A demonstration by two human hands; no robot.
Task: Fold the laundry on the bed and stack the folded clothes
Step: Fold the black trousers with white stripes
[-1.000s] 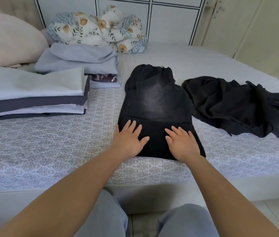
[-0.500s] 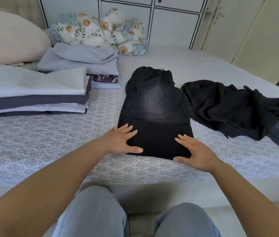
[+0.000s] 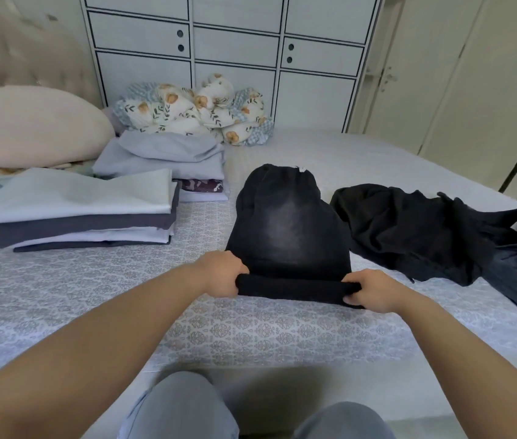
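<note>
My left hand (image 3: 223, 274) and right hand (image 3: 369, 289), arms outstretched, each grip an end of the jeans (image 3: 289, 229) near edge, lifted off the bed (image 3: 92, 296).

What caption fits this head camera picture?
Both hands, left and right, grip the black jeans' near edge.

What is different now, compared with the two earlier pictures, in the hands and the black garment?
Both hands went from lying flat on the near end of the black folded garment to its near corners. The left hand and right hand now grip that near edge, which is rolled or lifted into a thick band. The unfolded black clothes and the folded stack stayed where they were.
</note>
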